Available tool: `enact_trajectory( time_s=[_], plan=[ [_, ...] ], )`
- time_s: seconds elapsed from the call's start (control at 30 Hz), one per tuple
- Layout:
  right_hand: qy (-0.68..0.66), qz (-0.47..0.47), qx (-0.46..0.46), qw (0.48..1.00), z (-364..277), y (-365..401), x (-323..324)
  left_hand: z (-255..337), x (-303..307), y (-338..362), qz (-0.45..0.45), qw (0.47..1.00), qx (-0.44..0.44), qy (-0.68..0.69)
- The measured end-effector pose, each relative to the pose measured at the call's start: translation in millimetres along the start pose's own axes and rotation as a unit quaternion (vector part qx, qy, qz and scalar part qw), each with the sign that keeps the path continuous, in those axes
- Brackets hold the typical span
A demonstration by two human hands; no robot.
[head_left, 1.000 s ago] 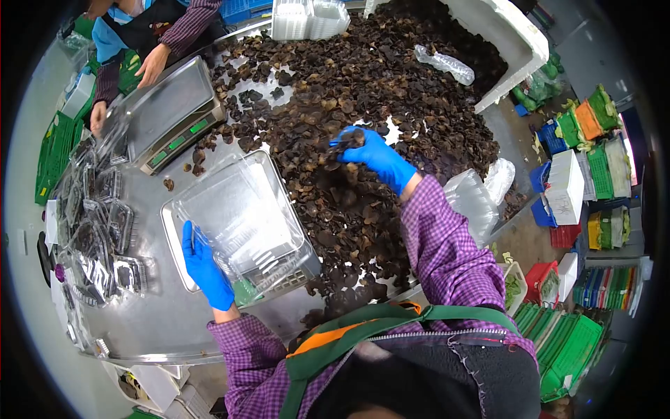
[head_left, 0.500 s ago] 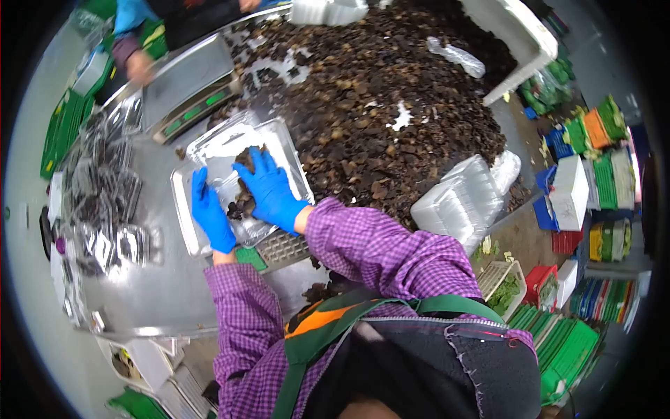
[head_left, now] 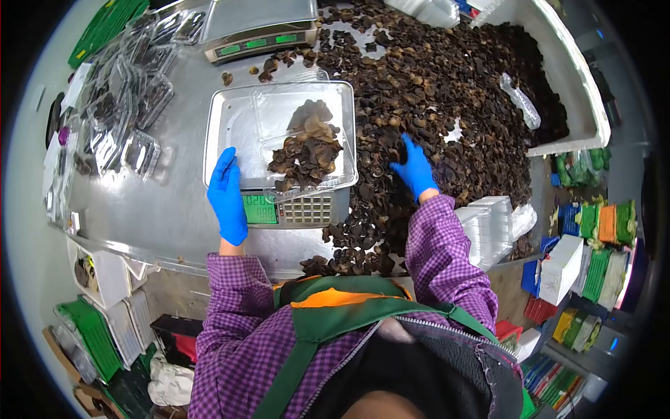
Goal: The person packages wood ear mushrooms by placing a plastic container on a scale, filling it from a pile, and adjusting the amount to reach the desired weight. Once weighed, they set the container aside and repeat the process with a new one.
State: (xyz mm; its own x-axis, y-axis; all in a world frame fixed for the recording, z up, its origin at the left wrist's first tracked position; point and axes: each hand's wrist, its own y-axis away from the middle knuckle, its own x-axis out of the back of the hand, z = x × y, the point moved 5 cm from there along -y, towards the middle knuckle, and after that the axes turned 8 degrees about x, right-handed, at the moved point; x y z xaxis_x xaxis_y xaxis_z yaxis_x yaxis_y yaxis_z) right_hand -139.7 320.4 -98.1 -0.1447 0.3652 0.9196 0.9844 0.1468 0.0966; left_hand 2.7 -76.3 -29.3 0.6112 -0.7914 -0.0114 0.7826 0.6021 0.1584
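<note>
A digital scale (head_left: 222, 119) stands before me, its green display lit beside a keypad. On its metal pan rests an open clear plastic box (head_left: 269, 122) with dark brown wood ear mushrooms (head_left: 307, 155) heaped in it. My left hand (head_left: 229, 199), in a blue glove, is at the pan's left front edge, fingers stretched out and nothing in them. To the right of the scale, my right hand (head_left: 416, 170), gloved alike, reaches over the big pile of wood ear mushrooms (head_left: 433, 84), thumb and fingers apart with the fingertips at the pile.
Filled clear boxes (head_left: 143, 98) crowd the table's left side. A second scale (head_left: 262, 38) stands at the back. Stacked empty boxes (head_left: 485, 227) lie at the right, below a white foam bin (head_left: 576, 77). Crates (head_left: 597, 272) line the floor beyond.
My right hand has left the mushrooms in the box and moved right to the pile. The left hand has come away from the box to the pan's edge. The view has shifted.
</note>
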Motion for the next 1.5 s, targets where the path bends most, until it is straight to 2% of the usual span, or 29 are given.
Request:
enact_trajectory(
  time_s=[0.03, 0.1, 0.13, 0.2, 0.23, 0.27, 0.33, 0.47, 0.53, 0.63, 0.73, 0.8, 0.87, 0.9, 1.0, 1.13, 1.17, 1.2, 1.27, 1.3, 1.4, 1.5],
  plan=[
    [0.000, -0.003, 0.006, 1.000, 7.7, 3.8, -3.5, -0.8, 0.8, 3.4, 0.006, 1.000, -0.007, -0.002],
    [-0.114, -0.001, 0.025, 0.993, 17.0, 11.4, -9.6, 0.1, 0.7, 5.8, 0.011, 1.000, -0.011, -0.015],
    [-0.115, 0.023, 0.052, 0.992, 12.8, 13.8, -2.7, 1.5, 0.7, 6.4, 0.008, 0.999, -0.015, -0.029],
    [-0.174, 0.041, 0.042, 0.983, -1.4, 21.0, 19.1, 7.6, 0.3, 4.8, 0.020, 0.999, -0.003, -0.031],
    [-0.247, 0.059, 0.055, 0.966, -2.1, 21.8, 22.0, 14.0, -1.0, 3.9, 0.009, 0.999, -0.019, -0.028],
    [-0.248, 0.077, 0.089, 0.962, -3.4, 20.3, 27.9, 20.5, -1.1, 4.0, -0.001, 0.999, -0.034, -0.026],
    [-0.341, 0.052, 0.075, 0.936, -5.2, 19.5, 37.0, 36.0, 0.5, 0.0, 0.004, 0.999, -0.028, -0.016],
    [-0.409, 0.041, 0.059, 0.910, -17.4, 24.4, 51.0, 57.0, 0.0, -14.4, -0.028, 0.999, -0.026, 0.009],
    [-0.438, 0.048, 0.065, 0.895, -23.2, 26.9, 56.3, 49.7, -2.3, -29.4, -0.042, 0.999, -0.019, 0.003],
    [-0.425, 0.049, 0.079, 0.900, -41.9, 32.4, 57.3, 1.1, -23.8, -59.1, -0.143, 0.981, 0.132, -0.022],
    [-0.428, 0.047, 0.083, 0.899, -46.0, 33.6, 51.1, -19.8, -47.7, -75.2, -0.162, 0.974, 0.152, 0.038],
    [-0.426, 0.042, 0.069, 0.901, -44.7, 33.1, 46.7, -22.4, -59.4, -85.2, -0.156, 0.975, 0.152, 0.051],
    [-0.415, 0.043, 0.064, 0.907, -36.1, 31.7, 39.7, -24.8, -72.0, -96.1, -0.198, 0.976, 0.088, 0.002],
    [-0.387, 0.047, 0.071, 0.918, -29.9, 30.7, 35.7, -28.7, -73.5, -103.0, -0.174, 0.981, 0.089, -0.004],
    [-0.341, 0.061, 0.072, 0.935, -17.3, 31.1, 32.5, -6.8, -75.9, -110.5, -0.166, 0.982, 0.036, 0.081],
    [-0.331, 0.056, 0.044, 0.941, -10.4, 32.3, 29.5, 23.1, -73.3, -120.4, -0.159, 0.983, -0.019, 0.093],
    [-0.313, 0.045, 0.031, 0.948, -9.8, 32.0, 28.9, 29.1, -71.9, -121.7, -0.168, 0.983, -0.042, 0.057],
    [-0.294, 0.033, 0.019, 0.955, -9.1, 32.2, 28.0, 28.9, -71.3, -124.7, -0.167, 0.983, -0.040, 0.057],
    [-0.288, 0.037, 0.021, 0.957, -10.2, 30.0, 27.4, 29.8, -63.5, -131.7, -0.110, 0.992, -0.050, -0.021],
    [-0.282, 0.046, 0.025, 0.958, -11.4, 27.8, 28.3, 26.6, -56.5, -134.2, -0.109, 0.993, 0.001, -0.036],
    [-0.308, 0.059, 0.044, 0.948, -15.8, 23.3, 32.4, 29.2, -38.0, -127.8, -0.091, 0.993, 0.052, -0.047],
    [-0.346, 0.070, 0.053, 0.934, -23.4, 15.6, 42.1, 27.8, -18.5, -114.1, -0.078, 0.995, 0.052, -0.018]
  ],
)
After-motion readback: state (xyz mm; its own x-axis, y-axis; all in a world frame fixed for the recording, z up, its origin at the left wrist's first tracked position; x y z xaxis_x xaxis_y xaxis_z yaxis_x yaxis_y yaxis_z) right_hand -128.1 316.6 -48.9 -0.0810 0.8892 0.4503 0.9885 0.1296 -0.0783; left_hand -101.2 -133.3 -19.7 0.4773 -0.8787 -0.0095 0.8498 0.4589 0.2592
